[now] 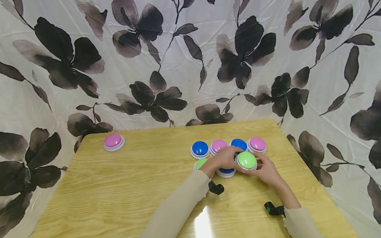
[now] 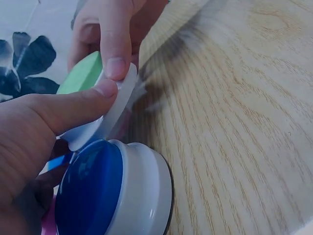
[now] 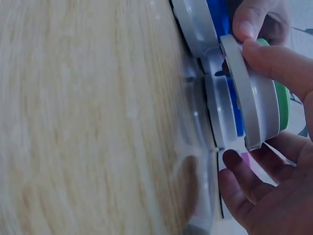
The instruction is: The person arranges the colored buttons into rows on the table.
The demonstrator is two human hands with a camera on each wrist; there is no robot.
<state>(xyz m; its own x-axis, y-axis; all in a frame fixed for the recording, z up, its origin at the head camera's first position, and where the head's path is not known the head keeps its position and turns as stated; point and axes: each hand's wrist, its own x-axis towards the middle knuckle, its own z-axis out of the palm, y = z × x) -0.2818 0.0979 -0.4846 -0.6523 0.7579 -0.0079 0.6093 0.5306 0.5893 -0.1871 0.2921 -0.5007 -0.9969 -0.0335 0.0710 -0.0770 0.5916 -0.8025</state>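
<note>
Both hands hold one green dome push button (image 1: 247, 160) with a white base, raised over the table at the right. My left hand (image 1: 228, 158) pinches its left side, and my right hand (image 1: 268, 170) grips the opposite side. In the left wrist view, the two thumbs meet at the white rim. Below the left hand is a blue push button (image 2: 88, 191), partly hidden in the head view. A green push button (image 1: 200, 163) sits partly behind the left forearm. In the right wrist view, the held button's white base (image 3: 244, 98) is tilted, with its underside edge off the tabletop.
Behind the hands stands a row: a blue button (image 1: 200, 149), a pink button (image 1: 219, 146), another blue button (image 1: 238, 144) and another pink button (image 1: 257, 144). One more pink button (image 1: 113, 141) lies far left on the wooden table (image 1: 134, 185). Floral cloth (image 1: 190, 66) hangs behind.
</note>
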